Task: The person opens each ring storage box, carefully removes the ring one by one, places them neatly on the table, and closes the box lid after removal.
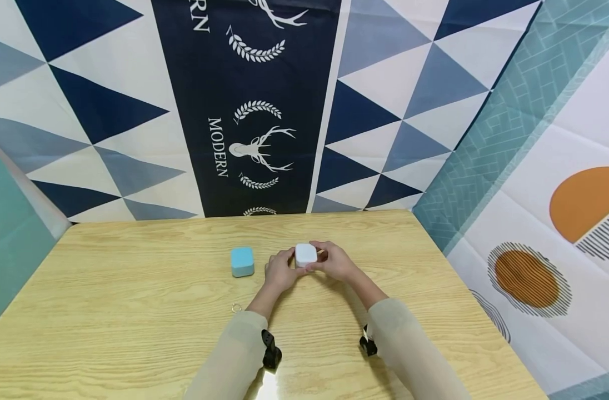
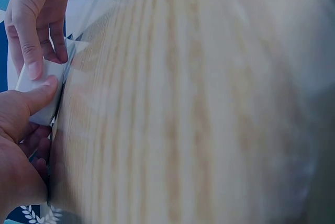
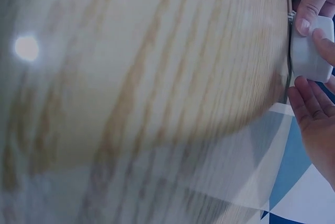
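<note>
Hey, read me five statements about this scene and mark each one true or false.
1. The left grip and right grip both hold the white box. True.
2. The blue box is to the right of the white box. False: it is to the left.
3. A small ring-shaped item lies on the wooden table. True.
4. Three boxes are in view. False: two, one white, one blue.
5. The backdrop reads MODERN. True.

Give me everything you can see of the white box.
The white box is squarish, with rounded corners and smooth, plain faces that look like plastic. It is on or just above the wooden table, right of the blue box. The left hand and right hand grip it from opposite sides, thumbs against its near side.
</note>
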`<state>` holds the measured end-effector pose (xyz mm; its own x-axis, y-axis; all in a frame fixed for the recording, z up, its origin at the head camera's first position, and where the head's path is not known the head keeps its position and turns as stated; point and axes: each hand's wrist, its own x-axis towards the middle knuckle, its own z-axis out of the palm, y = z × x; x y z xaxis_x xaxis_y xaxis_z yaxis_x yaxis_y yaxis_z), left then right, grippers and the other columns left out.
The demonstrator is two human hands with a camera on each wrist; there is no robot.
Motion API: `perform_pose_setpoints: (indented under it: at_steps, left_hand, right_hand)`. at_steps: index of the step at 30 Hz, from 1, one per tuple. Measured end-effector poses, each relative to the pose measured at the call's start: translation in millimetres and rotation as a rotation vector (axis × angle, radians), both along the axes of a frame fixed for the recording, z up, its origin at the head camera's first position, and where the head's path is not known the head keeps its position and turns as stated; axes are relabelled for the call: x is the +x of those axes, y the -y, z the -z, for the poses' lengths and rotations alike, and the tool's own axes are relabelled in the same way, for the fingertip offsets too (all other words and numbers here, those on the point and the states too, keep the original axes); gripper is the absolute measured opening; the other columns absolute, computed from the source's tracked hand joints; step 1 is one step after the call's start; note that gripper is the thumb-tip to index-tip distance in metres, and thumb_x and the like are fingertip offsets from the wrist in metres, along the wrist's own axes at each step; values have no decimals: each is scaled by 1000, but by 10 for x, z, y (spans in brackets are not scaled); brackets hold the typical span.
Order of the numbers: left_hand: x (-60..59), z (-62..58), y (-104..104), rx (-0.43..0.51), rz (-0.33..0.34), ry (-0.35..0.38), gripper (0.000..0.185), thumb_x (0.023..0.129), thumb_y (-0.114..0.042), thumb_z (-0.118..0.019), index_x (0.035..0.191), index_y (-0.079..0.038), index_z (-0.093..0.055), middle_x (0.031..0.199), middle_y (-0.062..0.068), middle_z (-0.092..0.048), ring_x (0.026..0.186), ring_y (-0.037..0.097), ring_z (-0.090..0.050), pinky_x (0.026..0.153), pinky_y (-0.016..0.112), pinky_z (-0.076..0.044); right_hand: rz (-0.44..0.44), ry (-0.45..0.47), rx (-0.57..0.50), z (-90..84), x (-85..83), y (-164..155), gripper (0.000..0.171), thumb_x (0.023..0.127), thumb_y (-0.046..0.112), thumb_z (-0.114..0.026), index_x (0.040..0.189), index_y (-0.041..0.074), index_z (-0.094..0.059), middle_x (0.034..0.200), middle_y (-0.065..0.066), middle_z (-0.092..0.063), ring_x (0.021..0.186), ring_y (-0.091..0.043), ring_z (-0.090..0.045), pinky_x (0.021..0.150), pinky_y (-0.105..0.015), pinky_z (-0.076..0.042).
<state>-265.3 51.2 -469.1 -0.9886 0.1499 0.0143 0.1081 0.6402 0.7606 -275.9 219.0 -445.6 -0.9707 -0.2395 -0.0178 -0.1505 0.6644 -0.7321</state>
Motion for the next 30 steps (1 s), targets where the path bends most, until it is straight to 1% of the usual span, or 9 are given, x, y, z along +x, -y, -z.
perform_pose_setpoints:
  at_steps: [5, 7, 16, 25, 30]
  left_hand:
    - [-7, 10, 2, -2, 1, -6, 70, 79, -36, -73, 138, -8, -47, 135, 12, -53, 109, 30, -47, 91, 43, -33]
    - [-11, 14, 2, -9, 4, -11, 70, 79, -37, -73, 138, -8, -47, 134, 13, -53, 109, 31, -48, 90, 43, -34]
    - [-9, 18, -5, -32, 2, -21, 71, 79, -40, -72, 137, -8, -48, 134, 12, -54, 108, 31, -48, 90, 44, -35]
    - [-8, 2, -19, -29, -1, -9, 69, 79, -37, -73, 137, -7, -48, 134, 12, -53, 110, 31, -48, 92, 44, -34]
    - [-10, -11, -25, -29, -2, -4, 69, 80, -35, -73, 137, -7, -47, 135, 12, -53, 112, 31, -47, 92, 44, -34]
  right_hand:
    - [-44, -22, -7, 1, -3, 7, 60, 82, 17, -72, 134, -1, -48, 107, -17, -57, 94, -23, -59, 83, -35, -50]
    - [-50, -19, -10, 6, -6, 10, 59, 82, 16, -71, 133, -1, -49, 106, -17, -56, 95, -24, -59, 85, -37, -50]
    - [-62, -1, -14, 25, -11, -9, 58, 85, 17, -69, 135, -1, -46, 109, -16, -55, 99, -25, -58, 89, -38, -49]
    - [-92, 7, -21, 16, -38, -53, 55, 86, 17, -67, 134, -2, -47, 110, -17, -55, 99, -24, -58, 89, -38, -49]
    - [-92, 17, -25, -9, -41, -49, 52, 87, 16, -67, 132, -2, -49, 110, -18, -55, 100, -26, -57, 91, -39, -48]
